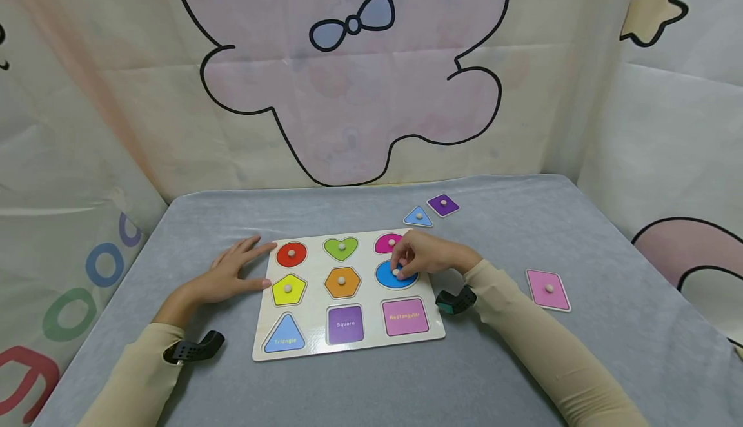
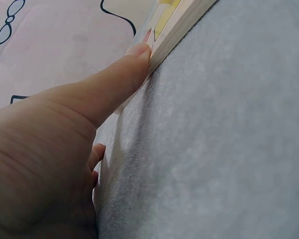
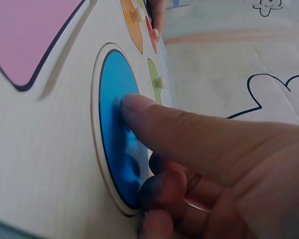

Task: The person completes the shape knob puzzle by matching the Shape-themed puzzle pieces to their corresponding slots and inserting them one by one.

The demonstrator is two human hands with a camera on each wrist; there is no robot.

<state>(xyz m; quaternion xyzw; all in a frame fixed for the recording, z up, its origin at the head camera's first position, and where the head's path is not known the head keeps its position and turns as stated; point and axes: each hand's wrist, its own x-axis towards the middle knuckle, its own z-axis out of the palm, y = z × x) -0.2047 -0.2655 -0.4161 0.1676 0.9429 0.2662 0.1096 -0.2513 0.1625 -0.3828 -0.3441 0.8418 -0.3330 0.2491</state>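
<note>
A white wooden puzzle board [image 1: 316,298] lies on the cloth between both hands. My left hand [image 1: 223,275] has its fingers spread at the board's left edge; in the left wrist view the thumb [image 2: 114,82] presses that edge. Over the blue oval piece [image 1: 386,275], which sits in its recess, my right hand [image 1: 426,253] pinches the small knob with thumb and fingers. The right wrist view shows the thumb across the blue oval [image 3: 114,84], hiding the knob. Knobbed pieces beside it include a magenta one [image 1: 386,242], an orange hexagon [image 1: 342,283] and a green heart [image 1: 340,248].
Triangle [image 1: 284,335], square [image 1: 345,324] and rectangle [image 1: 405,317] recesses along the near row show printed words. Loose on the cloth are a blue triangle [image 1: 418,218] and purple square [image 1: 444,205] behind the board, and a pink rectangle [image 1: 548,289] to its right.
</note>
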